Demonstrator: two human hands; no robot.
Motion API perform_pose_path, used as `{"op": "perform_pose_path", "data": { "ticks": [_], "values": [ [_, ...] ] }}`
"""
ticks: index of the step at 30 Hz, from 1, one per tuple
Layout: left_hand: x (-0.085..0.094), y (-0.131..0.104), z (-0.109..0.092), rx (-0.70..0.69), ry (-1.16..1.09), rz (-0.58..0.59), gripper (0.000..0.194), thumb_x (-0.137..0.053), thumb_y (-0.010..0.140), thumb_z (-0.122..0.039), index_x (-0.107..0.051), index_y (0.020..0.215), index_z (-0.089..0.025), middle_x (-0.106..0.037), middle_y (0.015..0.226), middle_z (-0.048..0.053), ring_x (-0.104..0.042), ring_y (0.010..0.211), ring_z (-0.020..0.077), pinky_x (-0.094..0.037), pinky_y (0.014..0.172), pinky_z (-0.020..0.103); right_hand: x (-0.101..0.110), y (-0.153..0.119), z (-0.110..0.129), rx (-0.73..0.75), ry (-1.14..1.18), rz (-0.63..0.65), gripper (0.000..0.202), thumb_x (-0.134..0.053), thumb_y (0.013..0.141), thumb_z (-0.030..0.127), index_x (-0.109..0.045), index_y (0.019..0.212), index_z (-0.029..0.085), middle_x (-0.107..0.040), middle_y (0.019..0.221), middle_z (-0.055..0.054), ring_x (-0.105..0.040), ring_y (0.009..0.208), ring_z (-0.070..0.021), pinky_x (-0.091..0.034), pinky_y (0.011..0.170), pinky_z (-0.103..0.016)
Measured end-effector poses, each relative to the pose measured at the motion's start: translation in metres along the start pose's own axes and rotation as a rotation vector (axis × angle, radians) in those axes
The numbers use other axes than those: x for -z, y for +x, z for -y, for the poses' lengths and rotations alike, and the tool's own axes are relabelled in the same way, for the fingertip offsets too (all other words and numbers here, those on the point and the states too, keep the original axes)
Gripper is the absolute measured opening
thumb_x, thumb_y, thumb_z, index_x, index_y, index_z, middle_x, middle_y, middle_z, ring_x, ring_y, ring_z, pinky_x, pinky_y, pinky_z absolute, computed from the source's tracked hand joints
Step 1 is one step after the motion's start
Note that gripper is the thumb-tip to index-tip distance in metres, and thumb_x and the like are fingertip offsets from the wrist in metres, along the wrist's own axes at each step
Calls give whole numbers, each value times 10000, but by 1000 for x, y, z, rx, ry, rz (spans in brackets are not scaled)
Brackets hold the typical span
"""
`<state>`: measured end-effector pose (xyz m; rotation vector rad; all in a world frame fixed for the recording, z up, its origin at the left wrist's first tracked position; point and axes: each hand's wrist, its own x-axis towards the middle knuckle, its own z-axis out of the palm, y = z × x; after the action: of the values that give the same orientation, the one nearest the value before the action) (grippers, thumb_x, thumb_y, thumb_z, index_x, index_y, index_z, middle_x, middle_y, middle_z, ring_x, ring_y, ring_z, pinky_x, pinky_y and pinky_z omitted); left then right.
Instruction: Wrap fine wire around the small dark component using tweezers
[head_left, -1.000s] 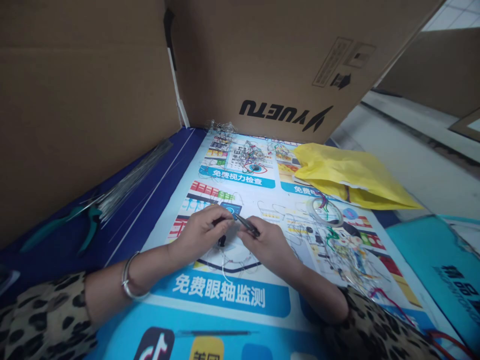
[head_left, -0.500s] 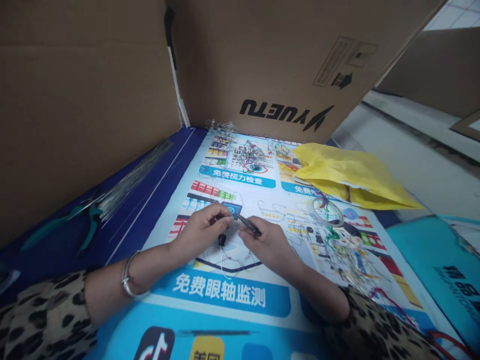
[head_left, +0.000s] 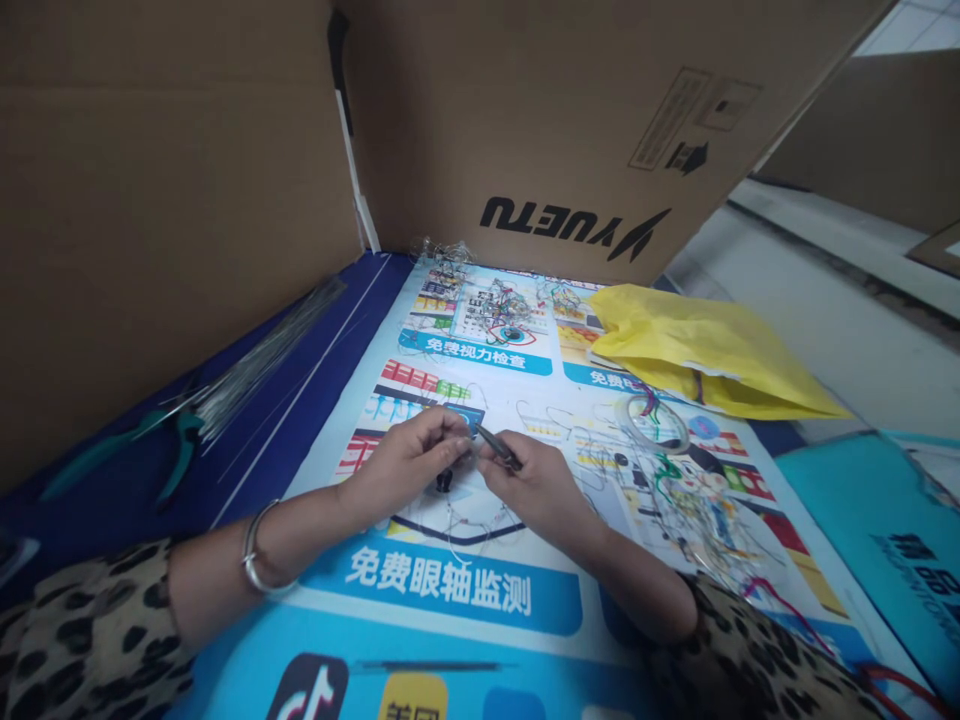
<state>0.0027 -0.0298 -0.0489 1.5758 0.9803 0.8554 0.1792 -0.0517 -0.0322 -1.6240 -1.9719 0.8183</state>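
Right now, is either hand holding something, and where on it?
The right hand grips a slim dark tool by its thicker rear part. What the left hand pinches is too small to tell.

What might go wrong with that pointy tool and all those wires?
The dark pointed tool in the right hand has its tip close to the left hand's fingertips, so a slip could poke them. The red string lies by the spotted right sleeve and might snag on it. The pile of straight wires overlaps the green pliers, so grabbing those could scatter wires.
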Motion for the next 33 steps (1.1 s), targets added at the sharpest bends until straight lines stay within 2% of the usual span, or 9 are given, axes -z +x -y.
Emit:
{"op": "perform_pose_path", "data": {
  "ticks": [5, 8, 13, 17, 20, 23, 28, 33],
  "values": [
    [-2, 0, -1, 57, -116, 62, 141, -503, 838, -306, -488, 884, -173, -596, 713, 7, -557, 634, 108, -425, 556, 227, 0, 1, 0, 16, 0, -14, 125, -492, 754, 287, -523, 670, 198, -507, 589, 42, -442, 546, -91, -295, 511, -207],
    [-4, 0, -3, 85, -192, 56, 162, -512, 833, -318, -460, 900, -181, -609, 715, 8, -581, 635, 116, -426, 526, 216, 0, 1, 1, 9, 8, -13, 124, -493, 751, 286, -519, 669, 197, -512, 590, 43, -447, 545, -89, -298, 514, -204],
    [-3, -2, -7, 89, -151, 48, 172, -485, 846, -334, -472, 821, -164, -600, 655, 4, -555, 581, 99, -433, 526, 213, 0, 1, 4, 9, -11, 0, 129, -491, 760, 285, -518, 671, 195, -526, 604, 39, -458, 555, -90, -296, 516, -204],
    [-1, -3, -8, 56, -94, -3, 160, -475, 854, -324, -479, 825, -166, -592, 639, -7, -535, 550, 85, -428, 525, 206, 3, 1, 2, 55, -82, 19, 222, -464, 808, 375, -509, 688, 194, -535, 623, 26, -467, 574, -99, -293, 518, -210],
    [-1, -3, -8, 44, -52, -44, 147, -465, 861, -307, -473, 809, -171, -592, 634, -12, -526, 541, 80, -416, 518, 199, 6, 0, -2, 103, -203, 21, 297, -413, 843, 451, -515, 734, 194, -554, 672, 9, -479, 604, -109, -304, 534, -219],
    [0, -3, -9, 31, -10, -77, 149, -457, 864, -304, -473, 797, -172, -584, 637, -13, -528, 559, 84, -415, 528, 202, 11, -1, -7, 165, -422, 2, 321, -400, 854, 471, -535, 789, 187, -580, 751, -22, -503, 682, -137, -322, 582, -240],
    [1, -3, -8, 12, 97, -120, 151, -432, 873, -313, -492, 832, -180, -599, 676, -7, -550, 620, 99, -428, 577, 218, 19, -6, -8, 249, -781, -94, 392, -422, 826, 533, -563, 788, 169, -590, 776, -70, -514, 751, -196, -313, 655, -294],
    [1, -4, -8, -38, 163, -125, 142, -436, 871, -296, -503, 822, -181, -589, 693, -15, -556, 637, 95, -432, 603, 218, 18, -10, -5, 281, -911, -165, 422, -399, 823, 558, -563, 771, 172, -581, 741, -72, -505, 727, -205, -275, 636, -306]
  ]
}}
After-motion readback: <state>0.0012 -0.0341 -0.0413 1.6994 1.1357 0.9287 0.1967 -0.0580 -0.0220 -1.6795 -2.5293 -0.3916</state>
